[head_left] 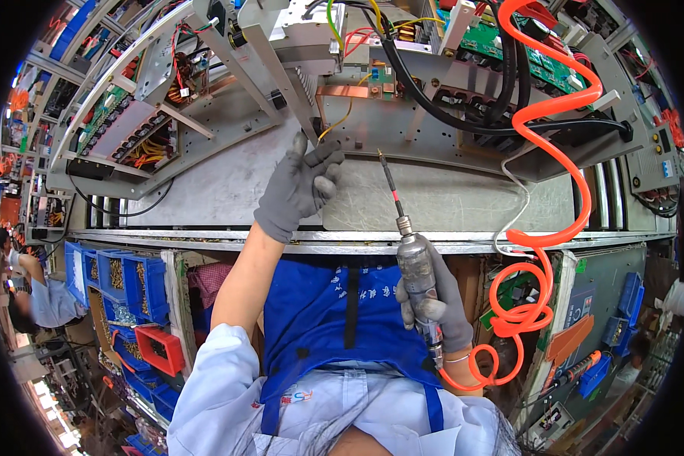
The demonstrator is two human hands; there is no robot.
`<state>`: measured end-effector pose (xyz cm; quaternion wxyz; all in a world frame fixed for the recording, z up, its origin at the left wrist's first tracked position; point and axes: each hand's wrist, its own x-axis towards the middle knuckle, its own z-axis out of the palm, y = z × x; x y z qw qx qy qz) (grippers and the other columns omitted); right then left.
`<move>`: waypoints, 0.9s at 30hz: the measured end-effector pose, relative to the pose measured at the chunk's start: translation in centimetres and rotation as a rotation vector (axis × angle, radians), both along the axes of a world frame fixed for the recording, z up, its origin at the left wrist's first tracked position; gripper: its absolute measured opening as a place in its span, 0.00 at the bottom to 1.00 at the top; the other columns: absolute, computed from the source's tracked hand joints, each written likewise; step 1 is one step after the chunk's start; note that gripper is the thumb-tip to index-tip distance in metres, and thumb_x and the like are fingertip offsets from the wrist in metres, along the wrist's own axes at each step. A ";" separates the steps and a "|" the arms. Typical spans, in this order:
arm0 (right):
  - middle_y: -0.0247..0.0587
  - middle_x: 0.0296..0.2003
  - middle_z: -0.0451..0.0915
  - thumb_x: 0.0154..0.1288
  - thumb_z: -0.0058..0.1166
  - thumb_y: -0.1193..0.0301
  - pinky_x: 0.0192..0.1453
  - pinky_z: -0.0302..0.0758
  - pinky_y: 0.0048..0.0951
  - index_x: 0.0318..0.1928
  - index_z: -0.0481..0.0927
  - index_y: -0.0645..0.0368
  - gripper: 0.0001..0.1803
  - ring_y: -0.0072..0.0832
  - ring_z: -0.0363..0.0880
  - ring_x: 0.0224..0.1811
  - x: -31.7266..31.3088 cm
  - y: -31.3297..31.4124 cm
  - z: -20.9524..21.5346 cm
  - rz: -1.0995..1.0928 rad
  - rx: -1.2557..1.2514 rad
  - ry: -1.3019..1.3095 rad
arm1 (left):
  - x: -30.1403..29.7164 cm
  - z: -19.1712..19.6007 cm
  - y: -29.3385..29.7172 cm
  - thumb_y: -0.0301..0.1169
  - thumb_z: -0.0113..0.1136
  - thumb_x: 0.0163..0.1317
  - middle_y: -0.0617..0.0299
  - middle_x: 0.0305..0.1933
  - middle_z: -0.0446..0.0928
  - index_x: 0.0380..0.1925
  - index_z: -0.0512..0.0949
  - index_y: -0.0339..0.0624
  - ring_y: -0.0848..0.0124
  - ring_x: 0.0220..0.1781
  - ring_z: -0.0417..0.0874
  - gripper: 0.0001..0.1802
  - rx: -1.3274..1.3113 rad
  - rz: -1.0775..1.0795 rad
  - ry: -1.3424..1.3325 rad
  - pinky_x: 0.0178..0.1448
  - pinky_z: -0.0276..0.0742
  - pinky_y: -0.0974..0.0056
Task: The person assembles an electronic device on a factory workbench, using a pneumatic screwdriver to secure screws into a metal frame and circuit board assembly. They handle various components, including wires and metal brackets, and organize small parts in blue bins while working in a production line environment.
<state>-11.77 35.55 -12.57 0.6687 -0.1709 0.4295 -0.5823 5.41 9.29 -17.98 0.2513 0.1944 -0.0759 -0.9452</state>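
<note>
My right hand (450, 300), in a grey glove, is wrapped round a pneumatic screwdriver (416, 266). Its long bit (390, 182) points up and away over the metal work surface (448, 194), and the tip carries a small brass-coloured end near the front edge of an open equipment chassis (395, 129). My left hand (300, 186), also gloved, is raised beside a chassis upright, its fingers curled inward; whatever they may hold is hidden. Just beyond those fingers runs a yellow wire (348, 114).
An orange coiled hose (577, 182) hangs at the right and loops down to the screwdriver. Another open chassis (129, 144) stands at the left. Blue bins (144, 285) of screws and a red bin (159, 351) sit lower left. Thick black cables (425, 95) cross the middle chassis.
</note>
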 end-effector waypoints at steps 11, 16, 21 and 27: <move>0.46 0.34 0.75 0.47 0.60 0.67 0.24 0.75 0.24 0.75 0.46 0.55 0.55 0.26 0.78 0.23 0.6 -0.3 -0.8 0.009 0.031 -0.022 | -4.9 0.8 0.6 0.33 0.62 0.63 0.61 0.25 0.81 0.38 0.83 0.35 0.79 0.23 0.76 0.11 -1.259 0.110 -1.087 0.27 0.73 0.73; 0.45 0.35 0.75 0.50 0.57 0.71 0.28 0.76 0.25 0.75 0.46 0.54 0.51 0.26 0.77 0.25 1.1 -1.2 -1.6 0.029 0.021 -0.038 | -5.9 -0.7 0.9 0.31 0.63 0.61 0.61 0.25 0.81 0.37 0.83 0.33 0.76 0.23 0.79 0.11 -1.202 0.179 -1.067 0.28 0.75 0.70; 0.45 0.34 0.75 0.47 0.55 0.74 0.25 0.76 0.25 0.75 0.47 0.53 0.52 0.25 0.78 0.23 1.3 -2.0 -1.9 0.045 0.103 0.053 | -6.4 -0.6 1.0 0.30 0.64 0.60 0.59 0.28 0.82 0.37 0.83 0.33 0.74 0.24 0.81 0.11 -1.222 0.213 -1.089 0.28 0.76 0.69; 0.42 0.33 0.75 0.53 0.56 0.73 0.28 0.76 0.25 0.75 0.45 0.50 0.50 0.24 0.77 0.24 1.1 -2.1 -2.9 0.073 0.077 0.039 | -6.2 0.5 1.2 0.30 0.64 0.61 0.61 0.27 0.81 0.36 0.83 0.33 0.76 0.23 0.81 0.10 -1.349 0.187 -1.177 0.25 0.75 0.71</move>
